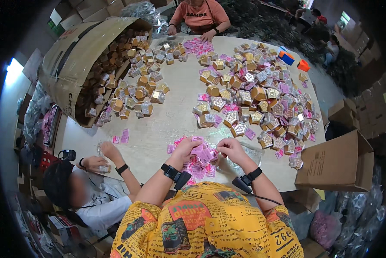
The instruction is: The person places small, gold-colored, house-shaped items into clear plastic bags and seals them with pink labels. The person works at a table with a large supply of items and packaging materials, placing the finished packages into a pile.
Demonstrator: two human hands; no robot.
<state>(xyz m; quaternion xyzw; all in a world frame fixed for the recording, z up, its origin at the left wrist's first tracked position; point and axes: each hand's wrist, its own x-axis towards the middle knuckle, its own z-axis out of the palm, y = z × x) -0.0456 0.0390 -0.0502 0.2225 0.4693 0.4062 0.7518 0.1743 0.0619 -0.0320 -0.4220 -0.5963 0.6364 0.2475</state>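
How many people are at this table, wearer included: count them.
3: the wearer nearest, left hand holding pink tags; a salmon-shirted person across; a black-capped person at left. Others may be hidden.

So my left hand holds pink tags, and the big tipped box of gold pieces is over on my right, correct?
Not quite: the head view shows the big tipped box of gold pieces on your left, not your right. Your left hand does hold pink tags.
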